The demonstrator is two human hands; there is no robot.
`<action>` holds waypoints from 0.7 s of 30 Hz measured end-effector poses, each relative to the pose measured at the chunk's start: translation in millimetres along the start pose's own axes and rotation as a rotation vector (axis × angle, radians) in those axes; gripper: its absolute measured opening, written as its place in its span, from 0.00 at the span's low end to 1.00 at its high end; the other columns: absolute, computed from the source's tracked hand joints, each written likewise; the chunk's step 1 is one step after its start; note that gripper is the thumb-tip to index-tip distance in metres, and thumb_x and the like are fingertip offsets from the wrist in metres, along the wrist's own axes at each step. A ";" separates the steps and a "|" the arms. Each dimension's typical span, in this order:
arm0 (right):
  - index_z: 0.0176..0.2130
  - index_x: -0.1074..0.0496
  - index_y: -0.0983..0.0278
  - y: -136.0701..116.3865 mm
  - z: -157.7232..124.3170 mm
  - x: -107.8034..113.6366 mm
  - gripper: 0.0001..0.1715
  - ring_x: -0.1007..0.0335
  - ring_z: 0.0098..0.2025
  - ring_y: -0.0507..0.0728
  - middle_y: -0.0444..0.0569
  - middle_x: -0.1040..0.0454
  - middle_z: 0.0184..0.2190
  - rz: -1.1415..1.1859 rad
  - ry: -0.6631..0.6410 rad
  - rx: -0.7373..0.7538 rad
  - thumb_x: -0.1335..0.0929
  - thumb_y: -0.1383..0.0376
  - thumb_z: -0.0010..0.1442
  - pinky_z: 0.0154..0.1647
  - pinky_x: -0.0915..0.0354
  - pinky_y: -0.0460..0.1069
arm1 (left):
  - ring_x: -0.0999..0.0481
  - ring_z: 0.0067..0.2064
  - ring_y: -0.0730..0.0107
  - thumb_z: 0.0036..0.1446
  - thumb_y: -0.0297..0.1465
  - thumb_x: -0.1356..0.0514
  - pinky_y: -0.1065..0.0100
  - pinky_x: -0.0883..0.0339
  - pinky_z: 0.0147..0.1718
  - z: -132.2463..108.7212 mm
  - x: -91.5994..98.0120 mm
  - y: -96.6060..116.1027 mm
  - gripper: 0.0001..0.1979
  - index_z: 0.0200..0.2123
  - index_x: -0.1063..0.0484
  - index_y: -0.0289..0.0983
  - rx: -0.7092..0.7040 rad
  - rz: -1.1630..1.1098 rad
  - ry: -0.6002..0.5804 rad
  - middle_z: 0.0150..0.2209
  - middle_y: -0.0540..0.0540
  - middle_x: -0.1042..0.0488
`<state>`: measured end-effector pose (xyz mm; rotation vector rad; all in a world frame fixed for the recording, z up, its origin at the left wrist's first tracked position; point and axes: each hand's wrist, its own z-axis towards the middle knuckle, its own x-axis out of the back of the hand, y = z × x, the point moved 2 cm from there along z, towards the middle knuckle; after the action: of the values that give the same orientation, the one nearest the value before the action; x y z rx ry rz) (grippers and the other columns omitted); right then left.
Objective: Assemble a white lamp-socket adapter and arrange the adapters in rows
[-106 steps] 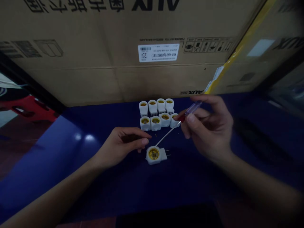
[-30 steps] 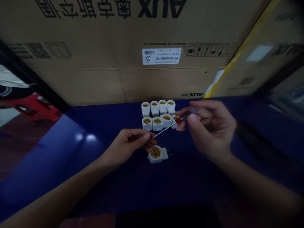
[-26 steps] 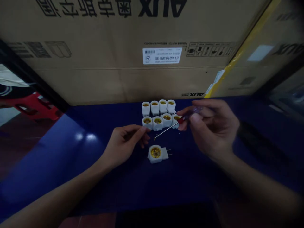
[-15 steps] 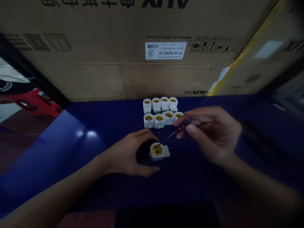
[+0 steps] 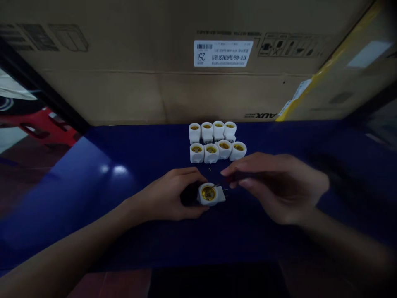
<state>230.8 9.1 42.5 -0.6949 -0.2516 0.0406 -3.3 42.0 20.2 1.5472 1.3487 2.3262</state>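
Observation:
A white lamp socket with a brass-coloured inside lies on the dark blue table. My left hand curls round its left side, thumb and fingers gripping it. My right hand is closed on a thin screwdriver, whose metal tip reaches into the socket's opening; the handle is mostly hidden under my fingers.
Several matching white sockets stand in two rows just beyond my hands. A big cardboard box with a white label closes off the back of the table. A red object lies off the left edge.
My left hand has come down and closed round the loose socket. My right hand has lowered the screwdriver, so its tip now sits in the socket. The camera has tilted down.

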 end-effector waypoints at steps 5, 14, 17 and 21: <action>0.55 0.19 0.60 -2.6 0.9 -0.7 0.26 0.14 0.43 0.61 0.51 0.14 0.44 -0.017 -0.054 0.050 0.24 0.77 0.60 0.40 0.16 0.52 | 0.19 0.43 0.63 0.58 0.37 0.28 0.63 0.27 0.44 0.6 0.0 0.8 0.18 0.50 0.22 0.40 -0.010 0.010 0.013 0.44 0.47 0.20; 0.55 0.18 0.59 -5.6 3.5 -1.3 0.24 0.13 0.41 0.60 0.51 0.14 0.44 -0.041 -0.112 0.101 0.25 0.77 0.62 0.37 0.16 0.50 | 0.19 0.41 0.63 0.57 0.42 0.27 0.65 0.27 0.40 -0.6 -1.2 -0.3 0.18 0.45 0.22 0.40 0.035 0.023 0.027 0.42 0.47 0.19; 0.57 0.19 0.59 -5.9 4.1 -2.3 0.26 0.14 0.42 0.60 0.51 0.14 0.45 -0.052 -0.125 0.131 0.26 0.78 0.62 0.37 0.16 0.51 | 0.19 0.42 0.63 0.57 0.42 0.27 0.64 0.27 0.41 -0.4 -1.5 -0.3 0.18 0.46 0.22 0.40 0.034 0.025 0.020 0.42 0.47 0.19; 0.58 0.19 0.60 -5.0 4.3 -3.2 0.28 0.14 0.42 0.60 0.52 0.14 0.45 -0.051 -0.126 0.151 0.26 0.79 0.62 0.37 0.16 0.51 | 0.19 0.42 0.63 0.57 0.41 0.27 0.65 0.28 0.40 0.2 -1.2 0.6 0.17 0.45 0.22 0.40 0.036 0.025 0.015 0.42 0.47 0.19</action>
<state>226.5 7.5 48.2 -0.5361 -0.3831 0.0540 -2.3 41.1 19.8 1.5688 1.3899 2.3459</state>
